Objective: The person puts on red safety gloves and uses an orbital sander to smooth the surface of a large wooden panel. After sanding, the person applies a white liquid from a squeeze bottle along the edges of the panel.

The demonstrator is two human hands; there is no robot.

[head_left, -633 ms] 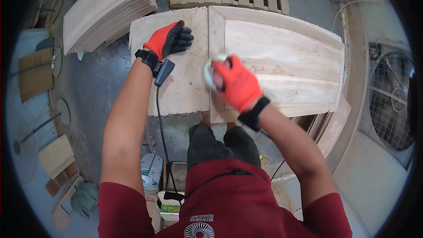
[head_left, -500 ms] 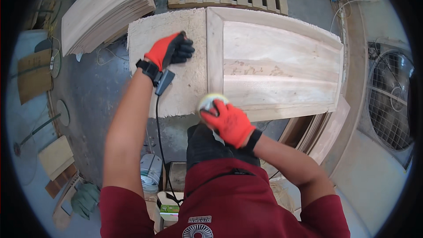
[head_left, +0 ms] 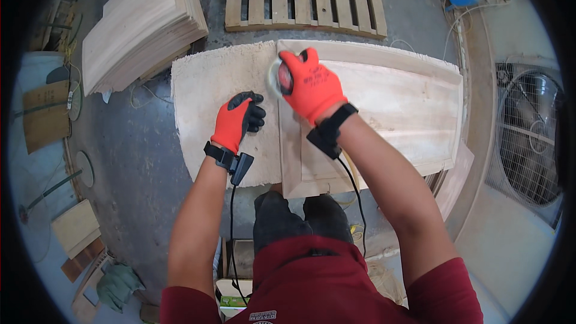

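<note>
A pale wooden panel door (head_left: 384, 108) with a raised frame lies across a board with a rough, fuzzy surface (head_left: 204, 90). My right hand (head_left: 315, 84), in an orange and black glove, grips a round sander (head_left: 275, 78). The sander's disc is over the upper part of the door's left frame piece, overlapping the fuzzy board's edge. My left hand (head_left: 239, 119), gloved alike, is above the fuzzy board with its fingers curled in. Nothing shows in those fingers. Small dark devices with black cables are strapped at both wrists.
Stacked wooden panels (head_left: 144, 24) stand at the upper left. Beyond the door lies a slatted pallet (head_left: 336, 0) with more boards on it. A caged fan (head_left: 531, 138) is at the right wall. A pale hose (head_left: 353, 174) shows beneath my right forearm.
My right hand has carried the sander from the door's near edge to its far end. My left hand sits lower in view. The whole scene has shifted downward in the picture.
</note>
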